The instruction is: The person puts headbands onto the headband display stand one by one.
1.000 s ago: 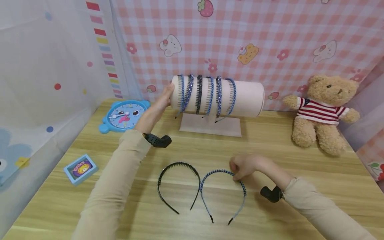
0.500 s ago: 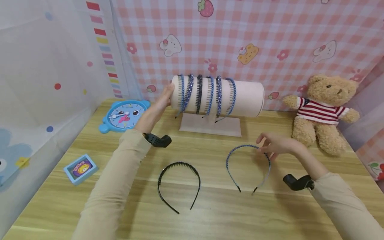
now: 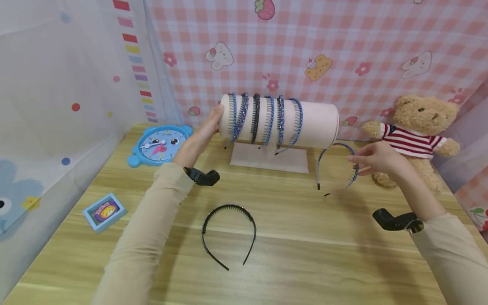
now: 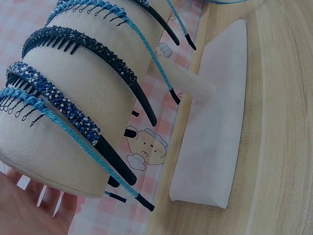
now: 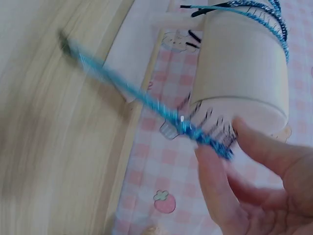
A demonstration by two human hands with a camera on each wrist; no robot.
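A blue beaded headband (image 3: 356, 170) (image 5: 190, 129) is pinched between thumb and fingers of my right hand (image 3: 385, 159) (image 5: 293, 181). It is off the table, with its tips pointing down, near the right end of the cream display roll (image 3: 320, 123) (image 4: 78, 88). Several blue and black headbands sit around the left and middle of that roll. My left hand (image 3: 206, 127) (image 4: 46, 210) rests against the roll's left end, fingers extended and partly hidden behind it. A black toothed headband (image 3: 229, 207) lies on the table in front.
The roll stands on a flat pale base (image 3: 268, 159) (image 4: 210, 127). A blue toy clock (image 3: 160, 145) and a small blue framed box (image 3: 104, 212) are at left. A teddy bear (image 3: 415, 144) sits behind my right hand. A checked cloth (image 3: 289, 46) hangs at the back.
My right hand has lifted the blue headband off the table beside the black one, carrying it right and back toward the roll's right end. The left hand stays on the roll.
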